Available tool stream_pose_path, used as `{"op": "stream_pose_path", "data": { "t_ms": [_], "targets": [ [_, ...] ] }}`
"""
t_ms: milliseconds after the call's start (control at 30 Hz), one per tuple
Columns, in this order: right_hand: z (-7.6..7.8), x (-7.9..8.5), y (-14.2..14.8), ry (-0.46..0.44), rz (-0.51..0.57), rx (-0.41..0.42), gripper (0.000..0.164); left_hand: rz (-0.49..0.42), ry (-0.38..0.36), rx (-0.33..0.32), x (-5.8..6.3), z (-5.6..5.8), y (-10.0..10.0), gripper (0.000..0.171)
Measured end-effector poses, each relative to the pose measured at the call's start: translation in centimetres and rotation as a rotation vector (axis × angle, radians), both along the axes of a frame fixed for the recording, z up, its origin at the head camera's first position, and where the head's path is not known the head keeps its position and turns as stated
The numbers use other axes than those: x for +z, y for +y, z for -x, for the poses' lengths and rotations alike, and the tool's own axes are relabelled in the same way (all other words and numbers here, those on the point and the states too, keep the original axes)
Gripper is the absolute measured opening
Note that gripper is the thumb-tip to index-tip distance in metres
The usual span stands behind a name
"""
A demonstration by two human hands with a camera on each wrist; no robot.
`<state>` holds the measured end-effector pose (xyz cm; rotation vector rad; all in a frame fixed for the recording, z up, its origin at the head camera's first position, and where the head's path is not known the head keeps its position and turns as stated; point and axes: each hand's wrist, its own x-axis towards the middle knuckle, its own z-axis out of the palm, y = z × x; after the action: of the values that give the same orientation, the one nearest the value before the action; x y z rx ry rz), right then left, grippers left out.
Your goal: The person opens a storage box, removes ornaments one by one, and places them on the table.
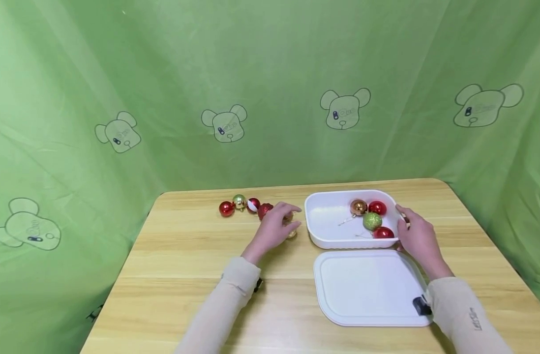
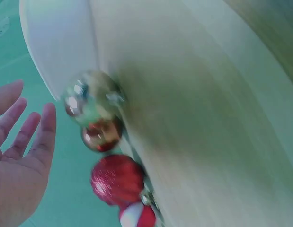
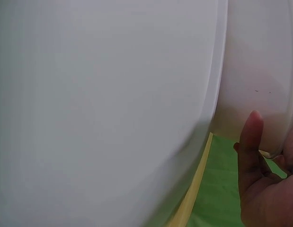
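My left hand (image 1: 273, 227) hovers with fingers spread over the right end of a row of bauble ornaments. Beside it in the left wrist view are a shiny gold bauble (image 2: 92, 94), a smaller copper one (image 2: 103, 135) and a red bauble (image 2: 117, 179); air shows between them and the fingers. Further left lie a red-and-white bauble (image 1: 253, 205), a green-gold one (image 1: 239, 202) and a shiny red one (image 1: 226, 209). With my right hand (image 1: 418, 238) I grip the right end of a white plastic box (image 1: 325, 242), the thumb (image 3: 252, 137) against its outer wall.
Inside the box, toward its right side, sit a copper bauble (image 1: 358, 207), a glittery green one (image 1: 372, 221) and two red ones. A white lid (image 1: 372, 287) lies flat in front of the box, under my right forearm. Green cloth (image 1: 270, 59) hangs behind the wooden table (image 1: 181, 260).
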<state>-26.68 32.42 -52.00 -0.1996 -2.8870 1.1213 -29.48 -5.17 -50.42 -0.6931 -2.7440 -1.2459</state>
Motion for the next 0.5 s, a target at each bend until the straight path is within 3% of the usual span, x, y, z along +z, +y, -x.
{"op": "stream_pose_path", "data": {
  "t_ms": [267, 500],
  "targets": [
    [0.0, -0.1, 0.0, 0.009, 0.004, 0.004, 0.055, -0.082, -0.017, -0.071, 0.9, -0.3, 3.7, 0.036],
    [-0.1, 0.0, -0.1, 0.003, 0.003, 0.003, 0.055, -0.028, 0.025, -0.155, 1.1, -1.0, 8.3, 0.037]
  ]
}}
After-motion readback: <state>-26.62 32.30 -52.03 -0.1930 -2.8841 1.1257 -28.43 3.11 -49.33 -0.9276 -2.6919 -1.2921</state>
